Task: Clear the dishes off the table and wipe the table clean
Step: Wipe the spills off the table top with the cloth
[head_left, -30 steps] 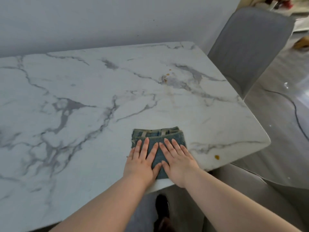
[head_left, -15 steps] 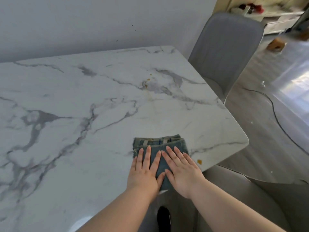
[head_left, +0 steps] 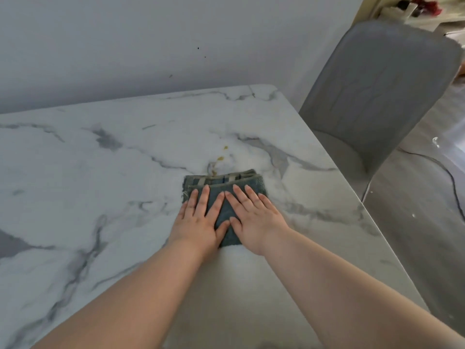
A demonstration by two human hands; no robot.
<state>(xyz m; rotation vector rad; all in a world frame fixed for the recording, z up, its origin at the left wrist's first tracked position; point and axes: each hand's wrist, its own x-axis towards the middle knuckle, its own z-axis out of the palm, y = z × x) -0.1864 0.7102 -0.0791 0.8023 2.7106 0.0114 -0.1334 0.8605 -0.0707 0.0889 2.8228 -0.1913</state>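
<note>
Folded blue-grey towel (head_left: 241,182): flat on marble table (head_left: 100,172), right of centre. Left hand (head_left: 198,222), right hand (head_left: 254,220): side by side, fingers (head_left: 205,197) straight and spread, pressing towel; equally near. Yellow-brown food spots (head_left: 221,158): just beyond towel's far edge, straight ahead, nothing between. Grey chair (head_left: 377,96): beside table's right end.

Plain grey wall (head_left: 125,46) behind — grey chair (head_left: 377,96) at rt, wood floor (head_left: 415,235) beyond.
</note>
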